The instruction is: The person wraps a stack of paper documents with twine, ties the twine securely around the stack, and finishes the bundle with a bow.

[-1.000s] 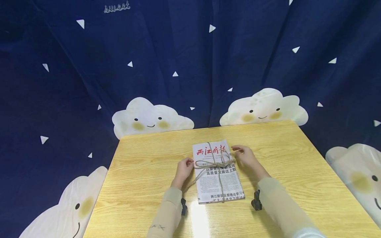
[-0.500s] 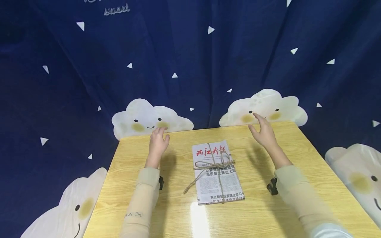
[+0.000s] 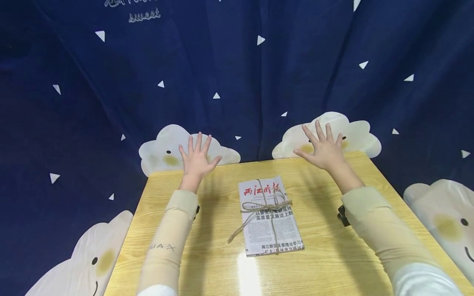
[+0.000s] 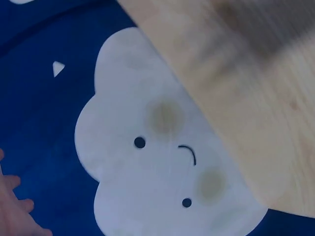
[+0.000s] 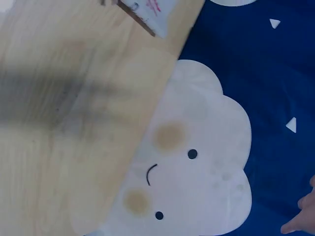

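Observation:
A folded newspaper (image 3: 259, 236) with red headline characters lies flat near the middle of the table in the head view. Thin twine (image 3: 242, 226) crosses it both ways and is tied in a bow on top, one loose end trailing past the left edge. My left hand (image 3: 197, 162), fingers spread, is raised over the table's back left. On the other side my right hand (image 3: 326, 152) is held up with spread fingers and holds nothing. Only fingertips of each hand enter the wrist views. A corner of the newspaper (image 5: 157, 12) shows at the top of the right wrist view.
The wooden table (image 3: 166, 230) ends at its back edge against a dark blue curtain (image 3: 237, 61) printed with white clouds and small triangles. Both forearms cast shadows across the wood. Black wrist straps (image 3: 343, 216) sit under the sleeves.
Both hands have left the sides of the tied newspaper, moved apart and risen toward the back, their fingers spreading out. The bundle stays in place, its loose twine end now uncovered.

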`<action>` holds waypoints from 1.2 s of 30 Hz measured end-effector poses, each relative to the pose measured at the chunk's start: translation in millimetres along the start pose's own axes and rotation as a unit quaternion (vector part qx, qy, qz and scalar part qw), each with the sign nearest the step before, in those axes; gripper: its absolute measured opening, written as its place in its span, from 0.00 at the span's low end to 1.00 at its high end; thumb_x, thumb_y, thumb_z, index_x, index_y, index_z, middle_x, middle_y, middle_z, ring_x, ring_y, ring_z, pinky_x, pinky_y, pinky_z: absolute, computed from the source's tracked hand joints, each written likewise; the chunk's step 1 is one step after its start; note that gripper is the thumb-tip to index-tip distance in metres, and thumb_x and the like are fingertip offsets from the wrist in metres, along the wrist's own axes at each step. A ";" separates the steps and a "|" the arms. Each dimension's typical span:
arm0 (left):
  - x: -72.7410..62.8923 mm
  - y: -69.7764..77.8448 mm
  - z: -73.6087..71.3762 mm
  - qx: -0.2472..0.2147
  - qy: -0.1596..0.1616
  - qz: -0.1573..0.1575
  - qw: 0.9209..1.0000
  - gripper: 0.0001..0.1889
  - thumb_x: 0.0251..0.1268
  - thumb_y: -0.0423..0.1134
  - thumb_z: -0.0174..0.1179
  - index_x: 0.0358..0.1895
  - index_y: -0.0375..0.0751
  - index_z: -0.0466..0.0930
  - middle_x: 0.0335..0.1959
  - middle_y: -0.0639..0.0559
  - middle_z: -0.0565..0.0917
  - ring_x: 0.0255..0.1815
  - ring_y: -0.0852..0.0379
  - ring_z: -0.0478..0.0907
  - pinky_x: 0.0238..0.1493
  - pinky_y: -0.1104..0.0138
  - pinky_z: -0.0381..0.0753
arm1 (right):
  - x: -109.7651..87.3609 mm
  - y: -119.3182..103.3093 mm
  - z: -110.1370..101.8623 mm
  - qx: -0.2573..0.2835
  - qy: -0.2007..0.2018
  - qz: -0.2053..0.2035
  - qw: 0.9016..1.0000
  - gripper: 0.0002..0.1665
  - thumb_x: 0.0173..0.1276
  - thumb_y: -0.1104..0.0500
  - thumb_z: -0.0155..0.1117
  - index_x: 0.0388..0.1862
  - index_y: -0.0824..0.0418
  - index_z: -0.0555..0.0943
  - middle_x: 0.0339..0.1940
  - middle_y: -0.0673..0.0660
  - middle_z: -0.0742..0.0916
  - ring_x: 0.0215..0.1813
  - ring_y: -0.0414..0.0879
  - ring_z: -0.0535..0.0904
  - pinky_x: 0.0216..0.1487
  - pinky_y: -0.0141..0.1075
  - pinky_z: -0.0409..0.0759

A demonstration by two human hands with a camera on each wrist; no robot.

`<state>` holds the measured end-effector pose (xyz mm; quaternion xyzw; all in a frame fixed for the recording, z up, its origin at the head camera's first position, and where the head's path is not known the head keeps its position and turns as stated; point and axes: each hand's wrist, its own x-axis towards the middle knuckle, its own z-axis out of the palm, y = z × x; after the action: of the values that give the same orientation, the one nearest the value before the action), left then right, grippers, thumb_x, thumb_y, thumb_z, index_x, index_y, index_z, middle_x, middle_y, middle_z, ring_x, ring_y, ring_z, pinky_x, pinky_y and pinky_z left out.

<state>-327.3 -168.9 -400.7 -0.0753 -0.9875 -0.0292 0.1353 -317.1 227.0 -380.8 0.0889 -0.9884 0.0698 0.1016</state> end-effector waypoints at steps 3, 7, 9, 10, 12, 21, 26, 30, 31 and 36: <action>-1.4 4.4 11.3 0.022 -0.004 0.001 1.000 0.43 0.54 0.74 0.39 0.72 0.65 0.38 0.74 0.50 0.39 0.72 0.41 0.36 0.62 0.35 0.32 | -0.7 -1.5 10.3 -0.014 -0.001 -0.006 1.000 0.51 0.56 0.23 0.42 0.73 0.40 0.42 0.74 0.62 0.46 0.71 0.67 0.35 0.58 0.72 0.31; -8.0 9.5 27.9 0.029 -0.013 -0.001 1.000 0.44 0.53 0.75 0.40 0.72 0.66 0.39 0.74 0.50 0.40 0.72 0.41 0.35 0.61 0.34 0.33 | -3.8 0.0 27.8 -0.014 0.002 -0.010 1.000 0.51 0.56 0.24 0.44 0.73 0.42 0.44 0.73 0.64 0.48 0.71 0.68 0.36 0.58 0.72 0.31; -12.2 11.9 36.2 0.033 -0.024 -0.001 0.999 0.44 0.52 0.75 0.40 0.72 0.65 0.40 0.74 0.51 0.39 0.73 0.41 0.34 0.61 0.34 0.34 | -6.3 2.0 36.6 -0.009 0.000 -0.007 1.000 0.50 0.57 0.25 0.45 0.73 0.43 0.45 0.73 0.64 0.49 0.71 0.68 0.36 0.58 0.71 0.29; -14.3 13.1 40.0 0.035 -0.031 -0.001 0.999 0.44 0.52 0.75 0.40 0.72 0.65 0.39 0.74 0.52 0.38 0.73 0.41 0.34 0.61 0.34 0.33 | -7.9 2.6 40.3 -0.008 -0.003 -0.006 1.000 0.50 0.57 0.25 0.45 0.73 0.43 0.45 0.73 0.65 0.49 0.70 0.69 0.36 0.58 0.71 0.28; -18.6 15.5 46.5 0.035 -0.044 -0.001 0.998 0.44 0.53 0.75 0.40 0.72 0.65 0.39 0.74 0.52 0.37 0.73 0.42 0.33 0.61 0.34 0.32 | -10.9 4.6 47.3 0.000 -0.012 -0.001 1.000 0.51 0.57 0.24 0.44 0.73 0.43 0.44 0.73 0.65 0.48 0.70 0.69 0.35 0.58 0.71 0.27; -24.6 21.2 53.7 0.013 -0.063 -0.007 0.998 0.43 0.54 0.72 0.42 0.72 0.63 0.39 0.74 0.52 0.35 0.72 0.42 0.27 0.61 0.35 0.29 | -16.6 8.6 56.7 0.021 -0.034 0.011 0.999 0.51 0.58 0.24 0.41 0.74 0.43 0.41 0.74 0.63 0.43 0.70 0.67 0.30 0.57 0.71 0.25; -22.0 21.0 49.2 0.009 -0.055 -0.004 0.998 0.43 0.54 0.73 0.41 0.72 0.62 0.42 0.74 0.51 0.37 0.72 0.42 0.28 0.61 0.35 0.30 | -15.0 8.8 54.1 0.029 -0.031 0.014 0.999 0.51 0.57 0.23 0.41 0.73 0.42 0.41 0.74 0.63 0.43 0.70 0.67 0.30 0.57 0.71 0.27; -21.1 21.2 48.0 0.003 -0.058 -0.007 0.998 0.42 0.55 0.71 0.44 0.72 0.63 0.42 0.74 0.51 0.37 0.72 0.42 0.27 0.61 0.35 0.28 | -14.5 8.4 53.8 0.027 -0.033 0.015 0.999 0.51 0.57 0.23 0.41 0.73 0.41 0.40 0.74 0.63 0.42 0.70 0.67 0.30 0.57 0.71 0.27; -21.1 21.4 47.9 0.002 -0.057 -0.007 0.998 0.42 0.55 0.71 0.44 0.72 0.62 0.43 0.74 0.51 0.37 0.72 0.42 0.28 0.61 0.35 0.28 | -14.5 8.4 53.8 0.027 -0.033 0.015 0.999 0.51 0.57 0.23 0.41 0.73 0.41 0.40 0.74 0.63 0.43 0.70 0.67 0.31 0.57 0.71 0.27; -21.8 21.6 46.4 0.005 -0.059 -0.011 0.998 0.42 0.55 0.72 0.42 0.72 0.62 0.43 0.74 0.51 0.37 0.72 0.42 0.28 0.61 0.35 0.29 | -14.3 8.8 54.7 0.026 -0.030 0.014 0.999 0.51 0.57 0.23 0.41 0.73 0.41 0.40 0.74 0.64 0.43 0.70 0.68 0.31 0.57 0.71 0.26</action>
<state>-315.4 -147.1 -450.4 -0.0656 -0.9947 -0.0213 0.0764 -315.3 229.4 -437.9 0.0795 -0.9900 0.0946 0.0687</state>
